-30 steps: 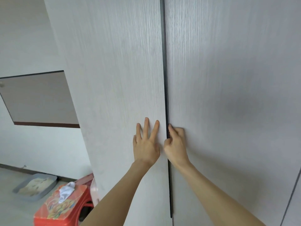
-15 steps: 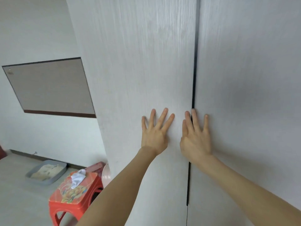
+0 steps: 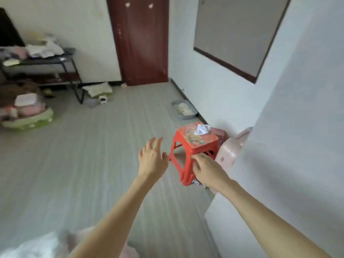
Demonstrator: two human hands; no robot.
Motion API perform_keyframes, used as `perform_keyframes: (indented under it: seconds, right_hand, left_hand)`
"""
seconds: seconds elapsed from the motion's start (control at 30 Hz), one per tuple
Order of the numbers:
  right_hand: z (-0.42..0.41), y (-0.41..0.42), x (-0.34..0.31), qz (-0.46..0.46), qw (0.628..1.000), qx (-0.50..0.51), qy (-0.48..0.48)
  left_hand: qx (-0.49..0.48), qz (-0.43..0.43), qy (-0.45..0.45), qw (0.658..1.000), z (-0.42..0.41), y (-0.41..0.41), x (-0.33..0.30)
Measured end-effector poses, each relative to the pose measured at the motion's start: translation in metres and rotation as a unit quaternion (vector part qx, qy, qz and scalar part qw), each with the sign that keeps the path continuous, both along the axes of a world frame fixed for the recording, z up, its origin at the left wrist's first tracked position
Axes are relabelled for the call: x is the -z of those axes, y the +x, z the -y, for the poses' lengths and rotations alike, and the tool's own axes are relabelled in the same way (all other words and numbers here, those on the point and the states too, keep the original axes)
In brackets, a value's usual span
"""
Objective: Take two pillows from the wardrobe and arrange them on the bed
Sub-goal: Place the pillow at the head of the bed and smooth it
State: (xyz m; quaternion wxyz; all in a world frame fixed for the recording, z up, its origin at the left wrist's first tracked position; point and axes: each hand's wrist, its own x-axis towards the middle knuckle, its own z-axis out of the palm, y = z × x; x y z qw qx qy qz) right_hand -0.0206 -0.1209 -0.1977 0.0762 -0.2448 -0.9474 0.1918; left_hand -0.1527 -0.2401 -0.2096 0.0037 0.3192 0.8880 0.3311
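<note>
Both arms reach forward over the floor toward the red stool point(image 3: 195, 146). The left hand point(image 3: 151, 161) is open, with fingers spread, in the air just left of the stool. The right hand point(image 3: 207, 167) is also open, palm down, fingers loosely bent, in front of the stool's near leg; contact is unclear. The wardrobe point(image 3: 297, 146) stands right of the stool. No pillows are visible.

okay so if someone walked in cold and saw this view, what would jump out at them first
The bright red plastic stool stands on the floor at centre right, beside the pale wardrobe side, with a white cloth crumpled on its printed seat. Both bare hands reach toward it: the left hand spread open in the air, the right hand in front of the stool's near leg. A dark red door stands behind.
</note>
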Motion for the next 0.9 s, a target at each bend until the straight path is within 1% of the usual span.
perform_keyframes:
  seconds: [0.03,0.1,0.13,0.2,0.23,0.27,0.3,0.33,0.4,0.43,0.5,0.6,0.67,0.7,0.77,0.8,0.9]
  right_hand:
    - [0.037,-0.035,0.02,0.025,0.994,-0.107,-0.024]
    - [0.062,-0.053,0.041,0.049,0.984,-0.165,-0.051]
    - [0.081,-0.062,0.053,0.065,0.974,-0.209,-0.059]
    - [0.129,-0.066,0.078,0.105,0.944,-0.305,-0.072]
    - [0.168,-0.062,0.095,0.124,0.918,-0.366,-0.088]
    - [0.189,-0.057,0.102,0.148,0.903,-0.393,-0.091]
    - [0.223,-0.047,0.114,0.156,0.883,-0.433,-0.096]
    - [0.242,-0.039,0.121,0.171,0.869,-0.455,-0.094]
    - [0.296,-0.015,0.139,0.2,0.827,-0.514,-0.108]
    - [0.327,-0.001,0.147,0.216,0.802,-0.544,-0.116]
    - [0.377,0.027,0.157,0.254,0.76,-0.587,-0.114]
    - [0.442,0.06,0.17,0.285,0.718,-0.628,-0.096]
    - [0.485,0.078,0.18,0.293,0.698,-0.646,-0.099]
    - [0.507,0.087,0.186,0.299,0.689,-0.652,-0.103]
    - [0.557,0.103,0.2,0.318,0.676,-0.656,-0.106]
    - [0.577,0.11,0.207,0.326,0.675,-0.652,-0.109]
    - [0.641,0.122,0.237,0.336,0.68,-0.643,-0.107]
  left_hand:
    - [-0.11,0.03,-0.01,0.993,0.057,-0.002,0.017]
    - [-0.165,0.031,-0.007,0.986,0.093,0.002,0.028]
    - [-0.207,0.033,-0.018,0.978,0.118,0.009,0.037]
    - [-0.314,0.066,-0.025,0.947,0.179,0.038,0.055]
    - [-0.383,0.089,-0.036,0.919,0.223,0.071,0.062]
    - [-0.417,0.09,-0.038,0.904,0.247,0.091,0.071]
    - [-0.463,0.106,-0.037,0.879,0.282,0.124,0.081]
    - [-0.492,0.114,-0.034,0.862,0.301,0.146,0.09]
    - [-0.575,0.148,-0.027,0.804,0.349,0.205,0.1]
    - [-0.62,0.166,-0.022,0.767,0.375,0.237,0.103]
    - [-0.68,0.189,-0.025,0.708,0.417,0.291,0.112]
    - [-0.741,0.222,-0.009,0.634,0.471,0.355,0.129]
    - [-0.776,0.249,0.022,0.579,0.51,0.388,0.141]
    - [-0.796,0.266,0.035,0.543,0.53,0.404,0.15]
    - [-0.833,0.302,0.057,0.46,0.576,0.436,0.172]
    - [-0.844,0.319,0.065,0.425,0.593,0.449,0.183]
    - [-0.869,0.337,0.108,0.345,0.646,0.479,0.22]
